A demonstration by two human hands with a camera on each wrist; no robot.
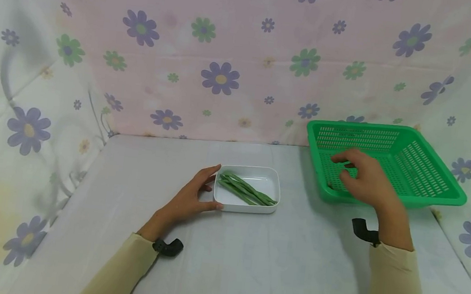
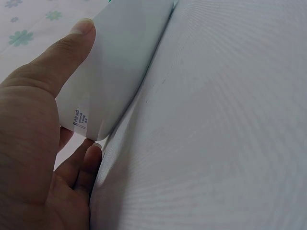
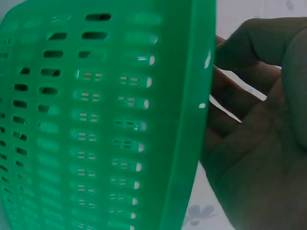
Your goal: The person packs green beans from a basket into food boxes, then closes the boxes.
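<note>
A small white rectangular dish [image 1: 269, 175] sits on the table with several green beans [image 1: 245, 188] lying slantwise in it. My left hand [image 1: 193, 195] grips the dish's left end, thumb at the front corner and a finger at the back one. In the left wrist view the thumb [image 2: 72, 50] presses against the white side wall [image 2: 120, 52], near a small printed label. Over the near left part of a green plastic basket [image 1: 436, 201] hovers my right hand [image 1: 365, 180], fingers loosely bent, nothing visible held. The basket's rim hides part of its fingers in the right wrist view.
The slotted basket stands at the table's right, close to the flowered cloth [image 1: 247, 38] hanging behind. A small brownish bit [image 1: 329, 185] shows inside its near left corner; I cannot tell what it is. White cloth [image 1: 249, 263] covers the table.
</note>
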